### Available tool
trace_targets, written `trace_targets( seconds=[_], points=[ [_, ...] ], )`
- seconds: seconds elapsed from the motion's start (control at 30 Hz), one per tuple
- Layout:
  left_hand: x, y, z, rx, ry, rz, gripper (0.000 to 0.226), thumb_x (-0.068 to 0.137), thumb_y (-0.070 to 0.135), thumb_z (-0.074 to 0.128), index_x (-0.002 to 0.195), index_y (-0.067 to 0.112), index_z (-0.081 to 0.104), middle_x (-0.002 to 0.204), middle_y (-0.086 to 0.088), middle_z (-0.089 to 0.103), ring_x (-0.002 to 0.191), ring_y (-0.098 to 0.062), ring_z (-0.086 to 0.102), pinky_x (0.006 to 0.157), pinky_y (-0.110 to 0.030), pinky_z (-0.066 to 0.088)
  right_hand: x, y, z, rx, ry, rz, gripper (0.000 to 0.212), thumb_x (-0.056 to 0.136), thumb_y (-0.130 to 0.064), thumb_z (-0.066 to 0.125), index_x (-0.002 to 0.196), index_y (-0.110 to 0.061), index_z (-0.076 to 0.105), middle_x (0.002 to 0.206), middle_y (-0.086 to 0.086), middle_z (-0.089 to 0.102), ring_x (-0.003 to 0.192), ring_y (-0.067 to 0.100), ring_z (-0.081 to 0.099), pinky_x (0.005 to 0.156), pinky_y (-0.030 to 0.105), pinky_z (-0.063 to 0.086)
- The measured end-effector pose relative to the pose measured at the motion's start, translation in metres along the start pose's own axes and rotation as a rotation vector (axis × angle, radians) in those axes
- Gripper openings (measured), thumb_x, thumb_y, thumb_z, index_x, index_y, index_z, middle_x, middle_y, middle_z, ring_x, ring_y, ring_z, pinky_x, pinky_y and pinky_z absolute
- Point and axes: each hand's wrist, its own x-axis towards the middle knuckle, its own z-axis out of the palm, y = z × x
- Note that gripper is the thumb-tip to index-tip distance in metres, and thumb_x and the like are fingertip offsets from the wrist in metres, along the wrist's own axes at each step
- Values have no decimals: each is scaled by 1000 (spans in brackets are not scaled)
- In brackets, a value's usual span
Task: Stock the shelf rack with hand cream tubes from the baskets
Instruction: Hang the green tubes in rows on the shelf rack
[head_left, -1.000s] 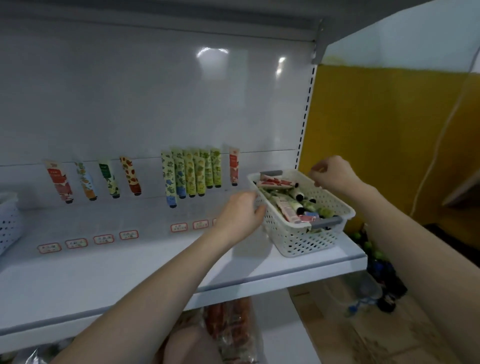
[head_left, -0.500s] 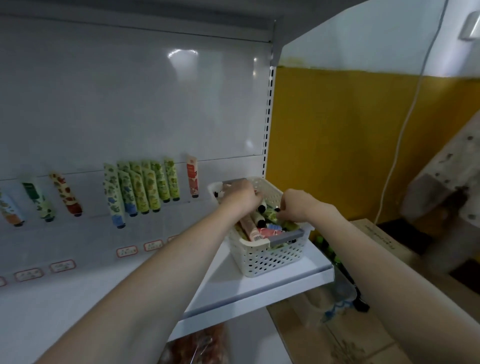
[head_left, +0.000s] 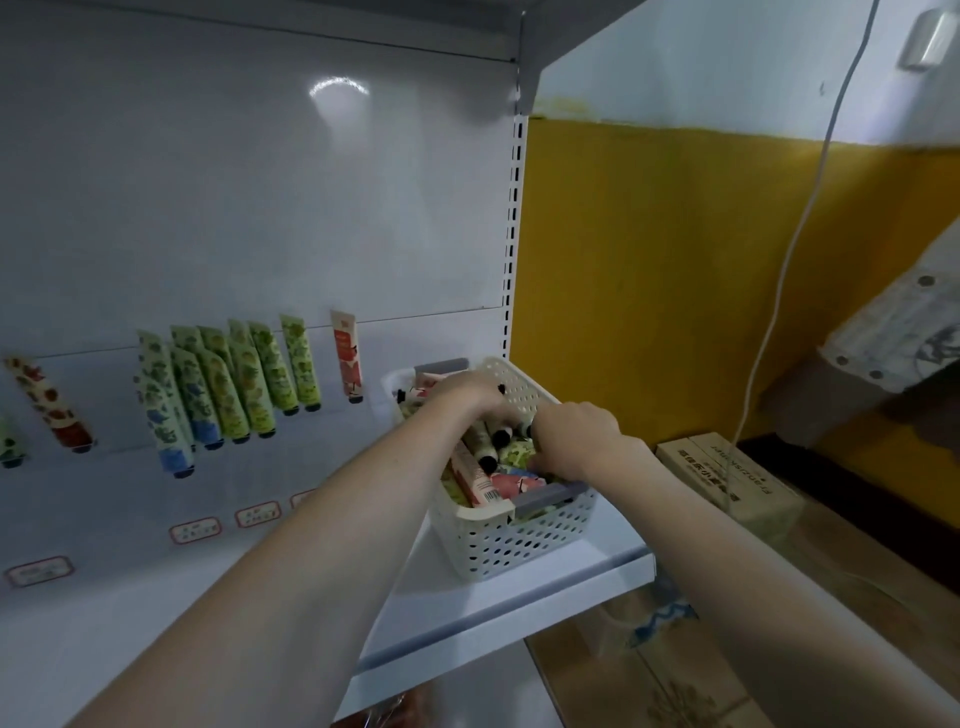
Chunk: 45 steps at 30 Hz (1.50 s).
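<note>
Rummaging with left hand (head_left: 465, 397) and right hand (head_left: 576, 441) among tubes (head_left: 483, 483) heaped in the basket (head_left: 519, 545) at the shelf (head_left: 519, 587) end, probably to pick 1 matching the leaning row (head_left: 249, 384), with fingers buried there and grip impossible to tell.

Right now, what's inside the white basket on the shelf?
The white basket holds loose hand cream tubes, pink and green, some black-capped. The left hand and right hand reach in, covering the middle; any grip is hidden.
</note>
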Motion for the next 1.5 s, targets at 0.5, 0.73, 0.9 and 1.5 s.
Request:
trace_targets(
  seconds=[0.5,0.73,0.9,1.5],
  points=[
    [4,4,-2,-346,5,-45,27,86,25,63,104,6,55,86,-10,52,87,-23,53,76,-31,45,5,8,7,228,6,-28,36,86,-30,64,63,-16,40,63,-3,44,71,22,48,47,23,31],
    [3,-12,-10,-831,-50,-99,20,79,12,66,90,7,51,89,-12,58,74,-23,57,65,-33,52,3,5,5,259,16,-29,25,86,-29,64,94,-6,60,91,9,62,76,22,51,57,26,39],
    [-4,-6,-15,-1166,147,34,14,77,4,65,81,8,53,80,-8,58,71,-18,58,65,-30,50,-1,5,1,347,51,11,33,82,-29,69,103,-3,64,101,11,66,76,20,55,53,23,40],
    [-156,-109,-44,-1338,603,263,18,80,9,70,84,18,56,75,-1,62,68,-14,60,67,-29,49,-62,-62,-57,1488,137,-234,12,90,-18,57,100,-14,64,96,4,68,86,16,64,86,36,51]
  ],
)
